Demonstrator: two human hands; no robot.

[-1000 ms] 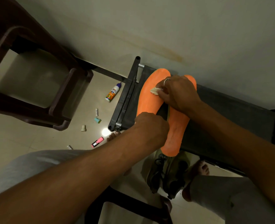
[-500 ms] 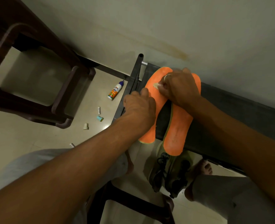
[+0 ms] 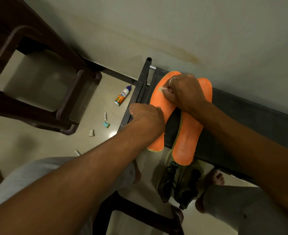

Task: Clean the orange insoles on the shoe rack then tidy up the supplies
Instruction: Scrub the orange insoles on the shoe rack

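Two orange insoles lie side by side on the black top shelf of the shoe rack (image 3: 241, 112), their heels hanging over its front edge. The left insole (image 3: 158, 99) is pinned at its middle by my left hand (image 3: 146, 117), fingers curled over its left edge. My right hand (image 3: 184, 92) is shut on a small pale wad of cloth or cotton (image 3: 161, 89) pressed on the toe end of that insole. The right insole (image 3: 187, 139) lies partly under my right wrist.
A glue-like bottle (image 3: 122, 96), a white tube (image 3: 105, 116), a teal cap (image 3: 106, 125) and a white cap (image 3: 91, 133) lie on the tile floor left of the rack. A dark plastic stool (image 3: 68, 102) stands further left. Shoes (image 3: 177, 180) sit under the rack between my bare feet.
My left hand slid up from the insole's heel to its middle and left edge. My right hand moved slightly toward the toe with the pale wad.
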